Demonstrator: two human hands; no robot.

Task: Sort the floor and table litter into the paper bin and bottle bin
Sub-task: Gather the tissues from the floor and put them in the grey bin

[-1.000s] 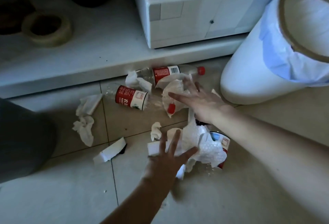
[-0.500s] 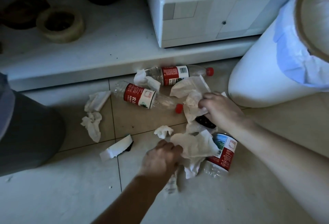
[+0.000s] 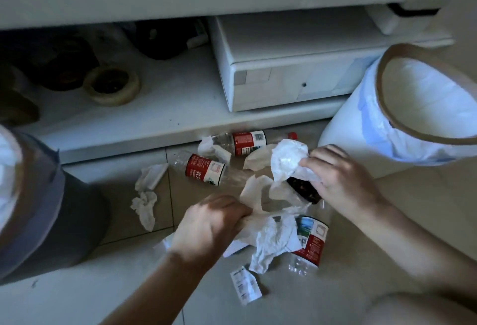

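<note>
While both hands are grabbing paper, most of the mess is still lying on the floor. The left hand is squeezing a white tissue bunch at 6 o'clock. The right hand is pinching a crumpled sheet near the white bin at 3 o'clock. Three bottles with red labels are waiting. The gray bin is sitting at 9 o'clock. The label writing is too blurry to read.

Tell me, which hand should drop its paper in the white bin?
Probably the right hand: it grips crumpled white paper right beside the white lined bin. The left hand is farther away.
</note>
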